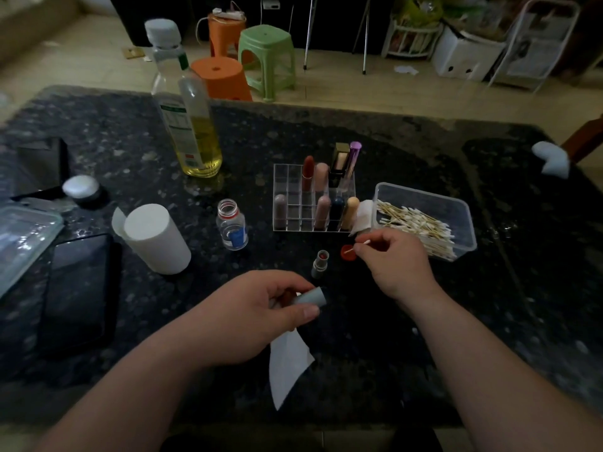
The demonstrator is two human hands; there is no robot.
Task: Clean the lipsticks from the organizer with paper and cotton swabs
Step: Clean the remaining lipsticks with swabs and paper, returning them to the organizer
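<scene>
L grip (254, 314) clasps cap (310, 296) + paper (287, 363) | R grip (394, 265) pinches swab (360, 244) | risk: R wrist may tip open lipstick (320, 264), mid-frame

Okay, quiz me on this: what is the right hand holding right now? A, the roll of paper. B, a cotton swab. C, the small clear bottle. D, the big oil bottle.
B: the right hand pinches a cotton swab with its tip at the small red cap on the table, while the left hand grips a grey lipstick tube and a piece of paper.
</scene>
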